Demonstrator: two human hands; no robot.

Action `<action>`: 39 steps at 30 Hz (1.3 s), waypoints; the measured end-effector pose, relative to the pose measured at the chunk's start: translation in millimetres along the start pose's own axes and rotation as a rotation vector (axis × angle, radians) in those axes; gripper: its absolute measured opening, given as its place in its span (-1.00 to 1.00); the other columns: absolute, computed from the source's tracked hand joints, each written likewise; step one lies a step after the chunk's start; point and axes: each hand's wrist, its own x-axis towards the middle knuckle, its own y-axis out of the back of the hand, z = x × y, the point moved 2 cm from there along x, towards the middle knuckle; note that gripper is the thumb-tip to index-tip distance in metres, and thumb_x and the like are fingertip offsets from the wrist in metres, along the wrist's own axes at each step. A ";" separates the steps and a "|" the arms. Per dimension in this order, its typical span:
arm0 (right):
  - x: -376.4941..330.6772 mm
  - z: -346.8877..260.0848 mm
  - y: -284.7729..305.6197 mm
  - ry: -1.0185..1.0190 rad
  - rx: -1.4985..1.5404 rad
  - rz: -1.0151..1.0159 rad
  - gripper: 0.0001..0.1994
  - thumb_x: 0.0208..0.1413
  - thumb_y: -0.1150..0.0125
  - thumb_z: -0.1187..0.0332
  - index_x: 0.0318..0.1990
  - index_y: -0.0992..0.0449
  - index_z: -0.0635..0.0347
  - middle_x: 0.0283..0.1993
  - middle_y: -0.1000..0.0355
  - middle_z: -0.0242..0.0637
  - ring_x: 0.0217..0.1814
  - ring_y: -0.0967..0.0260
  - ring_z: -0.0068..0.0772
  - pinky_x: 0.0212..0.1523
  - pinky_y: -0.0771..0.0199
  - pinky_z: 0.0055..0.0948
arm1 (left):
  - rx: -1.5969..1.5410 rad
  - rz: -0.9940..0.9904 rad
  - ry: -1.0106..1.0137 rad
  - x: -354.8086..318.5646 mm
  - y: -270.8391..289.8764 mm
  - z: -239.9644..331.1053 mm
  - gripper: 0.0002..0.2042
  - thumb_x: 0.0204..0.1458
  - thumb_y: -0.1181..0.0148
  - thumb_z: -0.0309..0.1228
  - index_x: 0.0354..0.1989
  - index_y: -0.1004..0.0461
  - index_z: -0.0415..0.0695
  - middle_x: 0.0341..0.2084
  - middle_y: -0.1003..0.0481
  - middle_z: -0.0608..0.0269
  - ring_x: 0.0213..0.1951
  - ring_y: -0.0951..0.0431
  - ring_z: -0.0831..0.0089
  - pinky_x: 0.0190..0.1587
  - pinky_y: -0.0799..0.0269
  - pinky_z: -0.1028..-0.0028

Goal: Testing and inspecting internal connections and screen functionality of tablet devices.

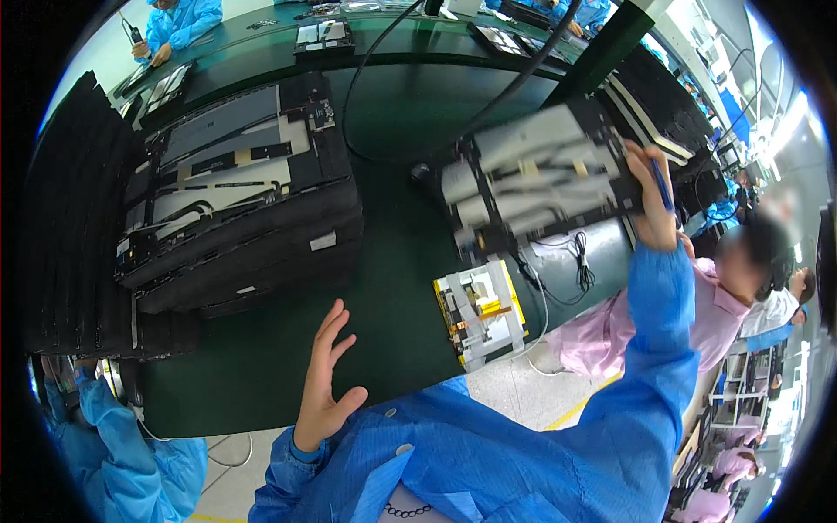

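My left hand (324, 383) hovers open above the near edge of the dark green table (261, 366), fingers spread, holding nothing. My right hand (656, 200) is raised at the right and grips the edge of a black tray (540, 174) of grey and white panel parts, lifted and tilted above the table. A blue pen (663, 185) is tucked in the same hand. Just below the tray a small unit with yellow edging and white tape (479, 312) lies on the table.
A stack of black trays (235, 200) with panel parts fills the left of the table, beside tall black stacks (74, 227). Black cables (571, 257) trail on the table. Other people in blue and pink coats work around the bench.
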 end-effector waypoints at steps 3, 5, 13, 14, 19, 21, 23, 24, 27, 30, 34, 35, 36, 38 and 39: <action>79.5 50.4 -18.8 0.105 -0.008 0.035 -0.76 0.08 -0.14 0.52 -0.17 -0.24 0.05 -0.06 -0.42 -0.14 -0.05 -0.35 -0.35 -0.04 -0.34 -0.44 | 0.045 0.107 0.008 2.3 2.0 -2.2 -0.26 -0.10 -0.16 -0.08 0.22 -0.09 -0.22 0.26 -0.02 -0.04 0.28 -0.04 0.10 0.19 -0.12 0.18; 131.5 98.6 -37.5 0.061 0.027 0.124 -0.68 0.00 -0.22 0.54 -0.17 -0.21 0.05 -0.15 -0.45 -0.21 -0.09 -0.35 -0.41 -0.04 -0.29 -0.44 | 0.084 0.142 0.020 1.2 4.9 -5.3 -0.30 -0.10 -0.16 -0.11 0.20 -0.13 -0.23 0.24 -0.08 -0.03 0.26 -0.09 0.11 0.18 -0.12 0.20; 253.8 273.8 -124.3 -0.047 -0.191 0.286 -0.45 -0.20 -0.41 0.50 -0.11 -0.13 0.15 -0.24 -0.40 -0.24 -0.19 -0.37 -0.39 -0.12 -0.36 -0.45 | 0.214 0.258 0.114 -0.7 8.8 -19.1 -0.43 -0.16 -0.15 -0.40 0.12 -0.23 -0.19 0.14 -0.21 -0.02 0.15 -0.25 0.15 0.07 -0.29 0.28; 270.9 302.0 -108.0 -0.017 -0.100 0.291 -0.42 -0.23 -0.43 0.49 -0.11 -0.12 0.15 -0.25 -0.39 -0.25 -0.21 -0.36 -0.39 -0.15 -0.37 -0.43 | 0.211 0.252 0.109 2.3 7.9 -23.0 -0.43 -0.16 -0.15 -0.40 0.12 -0.23 -0.19 0.14 -0.21 -0.02 0.15 -0.25 0.15 0.07 -0.29 0.28; 295.5 317.1 -84.3 0.097 -0.655 -0.015 -0.54 -0.04 -0.29 0.05 -0.25 -0.33 0.28 -0.34 -0.36 -0.23 -0.28 -0.30 -0.39 -0.21 -0.34 -0.38 | 0.159 0.296 0.156 -1.3 10.9 -35.5 -0.45 -0.18 -0.13 -0.45 0.10 -0.24 -0.24 0.10 -0.26 0.01 0.03 -0.37 0.21 -0.02 -0.37 0.34; 302.0 295.3 -71.9 0.195 -0.528 -0.174 -0.56 -0.01 -0.26 0.03 -0.23 -0.36 0.25 -0.33 -0.35 -0.26 -0.30 -0.26 -0.44 -0.24 -0.33 -0.39 | 0.162 0.270 0.151 1.7 12.1 -38.2 -0.45 -0.18 -0.13 -0.45 0.10 -0.24 -0.25 0.09 -0.27 0.01 0.00 -0.39 0.23 -0.02 -0.37 0.35; 244.7 223.9 -106.5 0.218 -0.599 -0.406 -0.74 0.13 -0.14 0.22 -0.24 -0.30 0.22 -0.35 -0.36 -0.26 -0.29 -0.35 -0.40 -0.29 -0.35 -0.46 | 0.181 0.304 0.136 -2.2 9.7 -34.0 -0.45 -0.15 -0.13 -0.42 0.10 -0.24 -0.26 0.07 -0.30 0.02 -0.05 -0.41 0.25 -0.04 -0.38 0.36; 221.7 200.6 -93.5 0.209 -0.622 -0.377 -0.74 0.13 -0.14 0.22 -0.24 -0.30 0.22 -0.35 -0.36 -0.26 -0.29 -0.35 -0.40 -0.29 -0.35 -0.46 | 0.168 0.270 0.133 -0.2 8.1 -33.6 -0.45 -0.15 -0.13 -0.42 0.10 -0.24 -0.26 0.07 -0.30 0.02 -0.05 -0.41 0.25 -0.04 -0.38 0.36; 166.8 198.1 -94.7 0.420 -0.536 -0.678 -0.81 0.12 -0.13 0.37 -0.26 -0.23 0.20 -0.29 -0.41 -0.14 -0.12 -0.42 -0.29 -0.26 -0.37 -0.45 | 0.200 0.263 0.148 0.3 9.3 -35.3 -0.45 -0.13 -0.13 -0.38 0.11 -0.23 -0.25 0.07 -0.31 0.02 -0.05 -0.42 0.27 -0.03 -0.35 0.36; 104.1 219.8 -83.7 0.250 -0.788 -0.609 -0.71 0.09 -0.16 0.36 -0.24 -0.13 0.22 -0.12 -0.42 0.04 0.16 -0.30 -0.12 0.04 -0.28 -0.32 | 0.204 0.226 0.140 3.9 6.6 -31.5 -0.43 -0.13 -0.14 -0.34 0.13 -0.21 -0.24 0.08 -0.30 0.02 -0.05 -0.41 0.27 -0.01 -0.31 0.35; 102.7 225.7 -70.4 0.072 -0.643 -0.580 -0.69 0.13 -0.13 0.28 -0.24 -0.11 0.22 0.02 -0.33 0.11 0.21 -0.23 -0.15 0.13 -0.18 -0.33 | 0.145 0.200 0.105 2.4 4.8 -34.4 -0.38 -0.13 -0.14 -0.33 0.17 -0.16 -0.22 0.10 -0.27 0.01 -0.04 -0.41 0.27 0.02 -0.28 0.34; 105.5 211.2 -76.2 0.009 -0.511 -0.563 -0.70 0.15 -0.11 0.26 -0.24 -0.11 0.21 0.06 -0.30 0.12 0.21 -0.22 -0.16 0.15 -0.15 -0.34 | 0.129 0.193 0.097 0.9 7.4 -33.5 -0.37 -0.13 -0.14 -0.34 0.18 -0.14 -0.22 0.11 -0.26 0.00 -0.04 -0.41 0.27 0.03 -0.27 0.34; 96.3 180.9 -101.9 -0.044 -0.383 -0.535 -0.71 0.17 -0.07 0.24 -0.26 -0.10 0.19 0.04 -0.29 0.10 0.22 -0.18 -0.21 0.18 -0.10 -0.36 | 0.145 0.224 0.104 -3.5 11.7 -32.8 -0.37 -0.13 -0.14 -0.34 0.18 -0.14 -0.22 0.11 -0.26 0.00 -0.04 -0.41 0.27 0.03 -0.27 0.34; 97.3 167.7 -103.9 0.183 -0.453 -0.571 -0.67 0.12 -0.14 0.22 -0.29 -0.09 0.16 -0.02 -0.30 0.07 0.19 -0.20 -0.15 0.20 -0.08 -0.33 | 0.080 0.219 0.105 -7.1 10.6 -28.5 -0.37 -0.13 -0.14 -0.34 0.18 -0.14 -0.22 0.12 -0.24 0.00 -0.02 -0.40 0.27 0.05 -0.25 0.33; 92.4 163.5 -106.5 0.186 -0.448 -0.573 -0.67 0.12 -0.14 0.22 -0.29 -0.09 0.16 -0.02 -0.30 0.07 0.19 -0.20 -0.15 0.20 -0.08 -0.33 | 0.084 0.224 0.103 -7.9 12.7 -25.7 -0.37 -0.13 -0.14 -0.34 0.18 -0.14 -0.22 0.12 -0.24 0.00 -0.02 -0.40 0.27 0.05 -0.25 0.33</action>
